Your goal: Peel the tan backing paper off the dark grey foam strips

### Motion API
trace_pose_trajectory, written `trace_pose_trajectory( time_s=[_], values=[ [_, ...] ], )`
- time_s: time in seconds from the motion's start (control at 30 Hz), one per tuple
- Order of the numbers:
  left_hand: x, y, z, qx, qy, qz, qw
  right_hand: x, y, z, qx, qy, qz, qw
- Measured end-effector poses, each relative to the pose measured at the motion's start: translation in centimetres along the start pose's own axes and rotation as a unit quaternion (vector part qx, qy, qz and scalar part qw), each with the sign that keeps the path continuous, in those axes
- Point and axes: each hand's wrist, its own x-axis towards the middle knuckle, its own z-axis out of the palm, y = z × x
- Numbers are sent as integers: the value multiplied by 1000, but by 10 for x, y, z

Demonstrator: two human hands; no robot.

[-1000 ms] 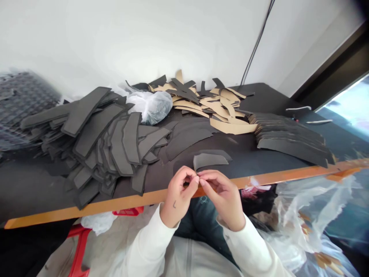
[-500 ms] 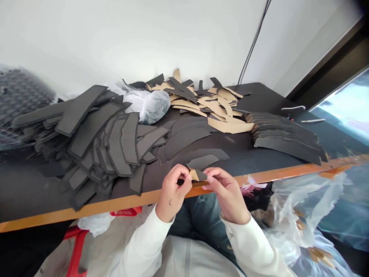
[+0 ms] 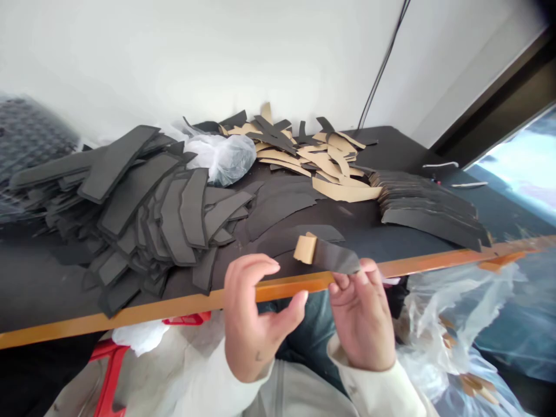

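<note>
Between the thumb and fingers of my right hand (image 3: 364, 313) is one end of a thin dark strip (image 3: 336, 256), held just above the table edge. Its far end curls over, showing a tan paper-like side (image 3: 305, 249). My left hand (image 3: 258, 315) is open beside it, thumb and fingers apart, with nothing in them and not touching the strip. Behind the strip, flat dark pieces (image 3: 282, 202) lie on the tabletop.
A large heap of thick grey foam pieces (image 3: 134, 191) covers the left. Tan and black strips (image 3: 325, 159) lie at the back, near a white plastic bag (image 3: 226, 156). A row of stacked dark pieces (image 3: 430, 202) stands right. Clear plastic bags (image 3: 447, 336) are below the orange table edge (image 3: 174, 306).
My left hand has let go of the strip and opened, moving left and down. My right hand has moved to the right with the strip, whose tan end now curls up.
</note>
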Motion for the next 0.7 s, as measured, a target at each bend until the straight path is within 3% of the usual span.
trace_pose_trajectory(
  time_s=[0.13, 0.27, 0.33, 0.47, 0.6, 0.7],
  values=[
    [-6, 6, 15, 76, 5, 69, 995, -26, 0, 30, 46, -20, 6, 999],
    [-10, -7, 11, 89, 42, 62, 993, -38, 1, 22, 44, -156, -7, 987],
    [-11, -12, 5, 66, 56, 41, 995, -32, -3, 10, 10, -206, -34, 978],
    [-13, -20, -1, 3, 29, 46, 999, -4, -22, -5, -154, -172, -122, 965],
    [-16, -26, 0, 6, -2, 102, 995, 14, -37, 7, -318, -247, -115, 908],
    [-18, -27, 0, 13, 0, 142, 990, 16, -33, 15, -321, -246, -117, 907]
  ],
)
